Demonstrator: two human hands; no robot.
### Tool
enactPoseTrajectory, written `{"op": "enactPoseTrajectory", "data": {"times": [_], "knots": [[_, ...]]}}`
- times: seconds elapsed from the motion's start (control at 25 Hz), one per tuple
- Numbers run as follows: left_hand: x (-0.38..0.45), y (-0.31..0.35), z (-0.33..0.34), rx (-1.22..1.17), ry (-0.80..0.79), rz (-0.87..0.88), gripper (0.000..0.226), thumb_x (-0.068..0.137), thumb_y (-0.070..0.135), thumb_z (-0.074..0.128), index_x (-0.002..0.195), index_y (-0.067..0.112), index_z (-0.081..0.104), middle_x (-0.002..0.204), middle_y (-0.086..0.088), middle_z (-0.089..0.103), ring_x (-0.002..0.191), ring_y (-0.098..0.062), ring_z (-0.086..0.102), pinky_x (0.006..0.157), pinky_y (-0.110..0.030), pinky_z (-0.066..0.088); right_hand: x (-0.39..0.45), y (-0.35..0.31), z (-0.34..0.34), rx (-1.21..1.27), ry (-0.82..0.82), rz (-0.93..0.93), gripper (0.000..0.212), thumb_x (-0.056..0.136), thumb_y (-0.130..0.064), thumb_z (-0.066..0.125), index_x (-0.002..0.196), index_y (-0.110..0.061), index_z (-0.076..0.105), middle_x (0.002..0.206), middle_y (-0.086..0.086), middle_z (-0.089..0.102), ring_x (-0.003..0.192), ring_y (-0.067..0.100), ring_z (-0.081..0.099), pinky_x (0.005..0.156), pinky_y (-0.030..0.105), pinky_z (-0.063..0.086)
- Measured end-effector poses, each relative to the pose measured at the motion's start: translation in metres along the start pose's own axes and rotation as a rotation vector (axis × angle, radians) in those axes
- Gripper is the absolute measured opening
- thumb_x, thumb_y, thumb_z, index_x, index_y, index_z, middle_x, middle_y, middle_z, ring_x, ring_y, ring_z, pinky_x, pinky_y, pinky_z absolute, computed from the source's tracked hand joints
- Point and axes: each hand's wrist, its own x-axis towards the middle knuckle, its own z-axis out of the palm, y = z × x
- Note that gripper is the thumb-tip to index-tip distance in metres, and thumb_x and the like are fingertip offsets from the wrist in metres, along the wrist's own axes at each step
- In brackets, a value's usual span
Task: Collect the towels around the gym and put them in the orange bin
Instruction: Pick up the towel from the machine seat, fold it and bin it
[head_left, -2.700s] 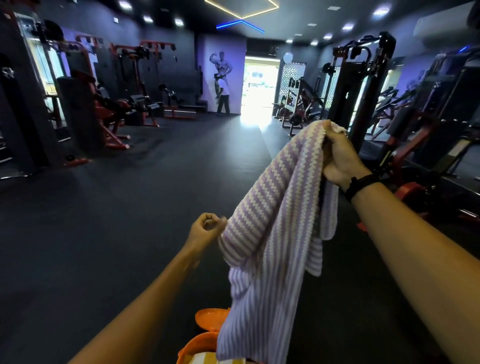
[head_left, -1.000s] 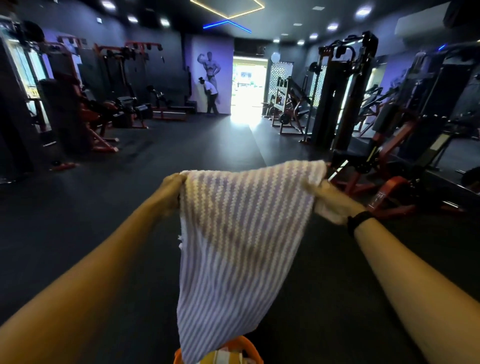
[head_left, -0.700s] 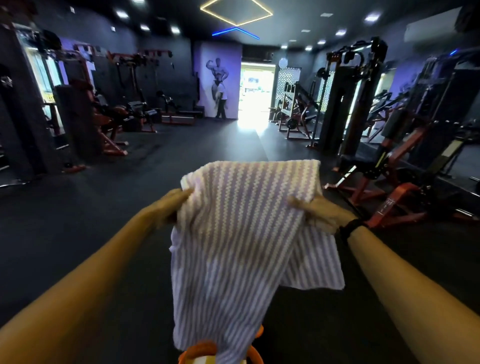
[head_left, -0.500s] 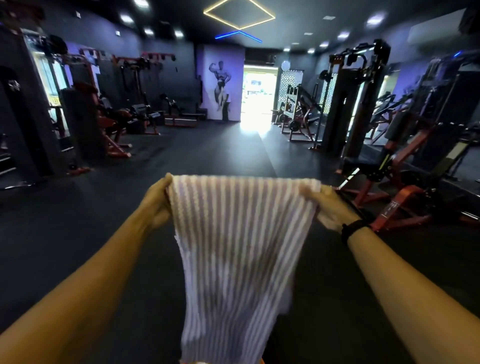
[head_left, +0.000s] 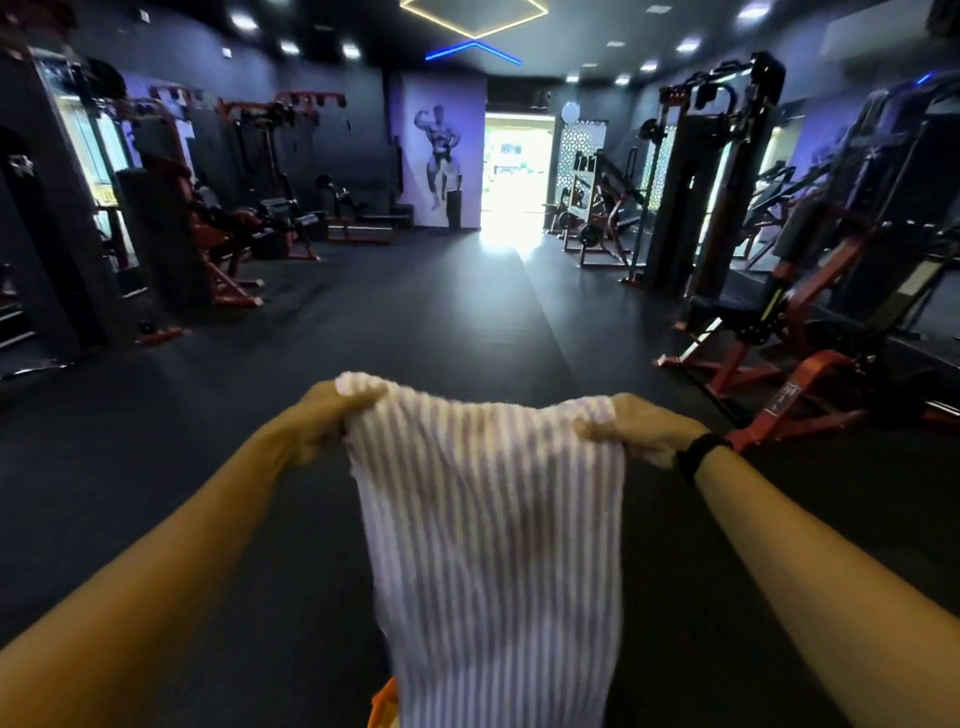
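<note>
A purple-and-white striped towel (head_left: 493, 545) hangs in front of me, folded, its top edge stretched between both hands. My left hand (head_left: 324, 415) grips the top left corner. My right hand (head_left: 631, 428), with a black wristband, grips the top right corner. Only a sliver of the orange bin (head_left: 383, 701) shows at the bottom edge, just left of the towel's lower end; the towel hides the rest of it.
Dark rubber floor (head_left: 415, 322) stretches ahead to a bright doorway (head_left: 517, 176). Red-and-black weight machines line the left side (head_left: 208, 249) and the right side (head_left: 779, 312). A person (head_left: 453, 200) stands far off by the wall mural.
The right hand held the towel alone, then the left hand took hold and both folded it in half. Both hands have since lowered with the towel.
</note>
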Motion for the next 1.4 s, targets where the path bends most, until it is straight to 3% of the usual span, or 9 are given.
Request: {"op": "enactPoseTrajectory", "data": {"times": [0.16,0.32,0.4,0.52,0.72,0.88,1.12,1.28,1.4], "knots": [[0.001,-0.009,0.006,-0.036,-0.01,-0.088,0.023,0.09,0.023,0.064,0.111,0.02,0.057,0.094,0.003,0.067,0.078,-0.009,0.064,0.06,-0.028,0.054,-0.004,-0.002,-0.007,0.133,0.032,0.003,0.05,0.058,-0.034,0.084,0.098,-0.009,0.067,0.089,0.004,0.074,0.079,0.016,0.07,0.064,0.026,0.056],[0.003,-0.003,0.009,-0.126,0.023,0.052,0.025,0.087,0.019,0.064,0.111,0.017,0.061,0.111,-0.01,0.066,0.099,-0.024,0.064,0.081,-0.041,0.056,0.003,0.0,-0.012,0.191,0.134,-0.092,0.075,0.053,-0.044,0.089,0.112,-0.005,0.064,0.1,0.005,0.072,0.088,0.016,0.069,0.075,0.029,0.057],[0.006,-0.003,0.011,-0.015,0.162,0.113,0.019,0.085,0.011,0.068,0.104,0.01,0.064,0.099,-0.01,0.068,0.087,-0.019,0.066,0.068,-0.029,0.058,0.003,-0.005,-0.008,0.051,0.065,-0.066,0.068,0.057,-0.042,0.087,0.112,-0.007,0.065,0.104,0.006,0.071,0.09,0.016,0.068,0.078,0.034,0.056],[0.009,0.006,0.007,-0.212,0.388,0.153,0.006,0.086,0.01,0.068,0.09,0.011,0.063,0.087,-0.006,0.064,0.074,-0.013,0.065,0.047,-0.02,0.052,0.008,-0.011,-0.01,0.013,0.298,-0.164,0.054,0.053,-0.037,0.084,0.095,-0.009,0.066,0.078,-0.005,0.074,0.069,0.006,0.067,0.064,0.026,0.054],[0.017,0.023,0.005,-0.33,0.388,0.185,0.008,0.088,0.008,0.065,0.086,0.015,0.061,0.086,0.0,0.063,0.075,-0.01,0.06,0.051,-0.017,0.053,0.015,-0.028,-0.013,0.132,0.393,-0.291,0.075,0.038,-0.057,0.088,0.099,-0.019,0.065,0.095,-0.001,0.072,0.082,0.01,0.068,0.07,0.028,0.058],[0.024,0.03,-0.004,-0.497,0.353,0.15,0.023,0.08,0.005,0.072,0.101,0.007,0.062,0.101,-0.009,0.067,0.089,-0.018,0.066,0.064,-0.029,0.057,0.017,-0.036,-0.009,0.164,0.231,-0.252,0.07,0.046,-0.028,0.091,0.108,-0.012,0.062,0.099,0.003,0.073,0.088,0.014,0.07,0.071,0.028,0.057],[0.027,0.03,-0.018,-0.537,0.308,0.127,0.064,0.07,0.003,0.076,0.129,0.005,0.051,0.125,-0.013,0.059,0.109,-0.026,0.061,0.07,-0.036,0.057,0.014,-0.046,-0.009,0.336,0.275,-0.244,0.024,0.087,0.007,0.052,0.104,-0.008,0.061,0.087,0.005,0.072,0.08,0.016,0.069,0.073,0.03,0.057],[0.021,0.033,-0.018,-0.535,0.157,0.236,0.028,0.079,0.004,0.071,0.096,0.021,0.055,0.1,0.0,0.061,0.09,-0.014,0.06,0.069,-0.028,0.056,0.013,-0.048,-0.005,0.372,0.333,-0.27,0.027,0.075,-0.025,0.075,0.096,-0.011,0.066,0.084,-0.001,0.074,0.078,0.01,0.068,0.073,0.024,0.056],[0.015,0.027,-0.035,0.044,0.234,0.31,0.026,0.075,0.016,0.078,0.099,0.015,0.07,0.083,0.01,0.068,0.078,-0.002,0.061,0.066,-0.013,0.051,0.014,-0.034,-0.015,0.117,0.503,-0.323,0.066,0.039,-0.059,0.087,0.087,-0.017,0.069,0.077,-0.01,0.073,0.073,0.002,0.065,0.068,0.018,0.053]]}}
